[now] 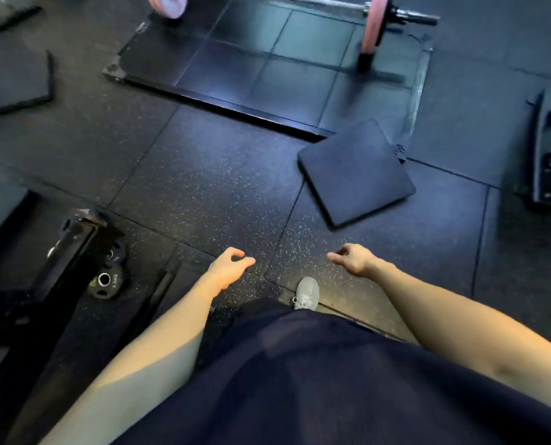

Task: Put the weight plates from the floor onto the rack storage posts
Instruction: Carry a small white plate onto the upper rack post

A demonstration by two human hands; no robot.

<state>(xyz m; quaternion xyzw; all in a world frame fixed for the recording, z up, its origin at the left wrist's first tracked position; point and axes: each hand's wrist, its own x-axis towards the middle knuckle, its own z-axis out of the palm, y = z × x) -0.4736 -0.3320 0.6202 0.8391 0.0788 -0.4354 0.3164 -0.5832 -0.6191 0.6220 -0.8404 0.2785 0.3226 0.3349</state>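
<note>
- I see my left hand (227, 268) and right hand (352, 260) loosely curled, holding nothing.
- A small black weight plate (104, 282) lies on the floor (219, 187), left of my left hand, seemingly beside the blurred rack base (72, 248).

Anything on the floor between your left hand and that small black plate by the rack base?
Head view: only bare speckled rubber floor between the left hand and the small black plate.

Speckled rubber floor (210, 187), square pad (356, 173), seemingly small plate (104, 282)

black white-speckled floor (210, 175), pink barbell plates (374, 25), grey shoe (307, 292).
</note>
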